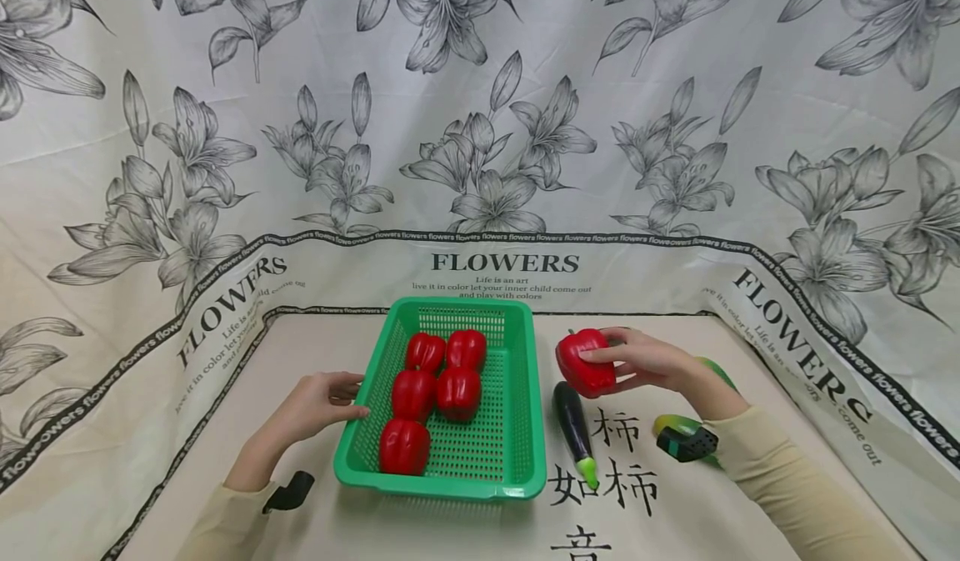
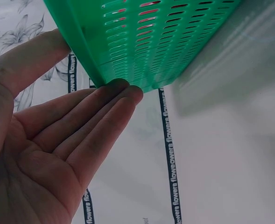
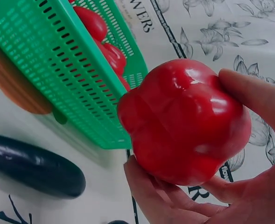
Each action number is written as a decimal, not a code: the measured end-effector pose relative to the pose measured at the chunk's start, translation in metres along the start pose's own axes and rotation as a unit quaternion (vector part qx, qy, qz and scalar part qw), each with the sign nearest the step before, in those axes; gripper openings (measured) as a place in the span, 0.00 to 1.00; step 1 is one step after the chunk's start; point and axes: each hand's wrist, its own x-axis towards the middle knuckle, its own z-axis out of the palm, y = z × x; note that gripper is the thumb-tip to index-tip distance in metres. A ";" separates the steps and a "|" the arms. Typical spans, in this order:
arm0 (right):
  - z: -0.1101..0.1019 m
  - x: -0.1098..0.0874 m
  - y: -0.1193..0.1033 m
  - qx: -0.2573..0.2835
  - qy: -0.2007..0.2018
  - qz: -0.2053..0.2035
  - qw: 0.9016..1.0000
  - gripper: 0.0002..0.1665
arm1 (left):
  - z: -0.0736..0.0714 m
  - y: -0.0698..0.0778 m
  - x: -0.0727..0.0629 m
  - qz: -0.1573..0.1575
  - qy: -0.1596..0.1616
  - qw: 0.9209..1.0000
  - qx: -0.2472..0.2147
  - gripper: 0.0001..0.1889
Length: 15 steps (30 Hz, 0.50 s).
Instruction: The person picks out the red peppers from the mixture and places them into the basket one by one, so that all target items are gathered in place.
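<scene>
My right hand (image 1: pixel 637 359) holds a red bell pepper (image 1: pixel 581 363) above the table, to the right of the green plastic basket (image 1: pixel 534 428). In the right wrist view, the thumb and fingers lie round this pepper (image 3: pixel 184 121), its lobed end facing the camera. Several more red bell peppers (image 1: pixel 414 394) lie in the basket, mostly on its left side. My left hand (image 1: pixel 318 411) is at the basket's left side. The left wrist view shows its fingers nearly straight, thumb and fingertips at the green basket wall (image 2: pixel 142 46).
A dark eggplant (image 1: pixel 573 423) with a green stem end lies right of the basket. Yellow-green produce (image 1: pixel 671 423) is partly hidden by my right forearm. The right wrist view shows an orange-brown object (image 3: pixel 18 86) partly hidden by the basket. A flower-printed cloth (image 1: pixel 495 169) stands behind.
</scene>
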 end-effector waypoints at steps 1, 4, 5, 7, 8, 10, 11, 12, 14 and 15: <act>0.002 0.001 -0.001 -0.002 0.000 0.000 1.000 0.45 | 0.000 0.000 0.000 0.000 0.000 1.000 0.000 0.30; 0.006 0.004 -0.003 -0.011 -0.002 -0.004 1.000 0.44 | 0.000 -0.001 0.000 0.002 0.001 1.000 0.001 0.30; 0.007 0.005 -0.004 -0.013 -0.004 -0.006 1.000 0.43 | 0.000 -0.001 0.000 0.002 0.002 1.000 0.000 0.29; 0.010 0.007 -0.005 -0.013 -0.009 -0.008 1.000 0.43 | 0.001 -0.002 0.000 0.003 0.001 1.000 0.001 0.29; 0.011 0.008 -0.006 -0.014 -0.012 -0.008 1.000 0.42 | 0.001 -0.002 0.000 0.003 0.001 1.000 0.001 0.30; 0.014 0.010 -0.008 -0.014 -0.018 -0.008 1.000 0.42 | 0.001 -0.003 0.001 0.002 0.001 1.000 0.002 0.30; 0.016 0.010 -0.009 -0.013 -0.021 -0.009 1.000 0.42 | 0.001 -0.003 0.001 0.002 0.001 1.000 0.003 0.30; 0.018 0.011 -0.010 -0.012 -0.024 -0.010 1.000 0.42 | 0.001 -0.004 0.001 0.002 0.001 1.000 0.004 0.30; 0.021 0.012 -0.012 -0.009 -0.030 -0.010 0.999 0.41 | 0.001 -0.004 0.002 0.003 0.002 1.000 0.005 0.30; 0.024 0.012 -0.013 -0.007 -0.033 -0.010 0.999 0.41 | 0.001 -0.005 0.002 0.004 0.002 1.000 0.005 0.30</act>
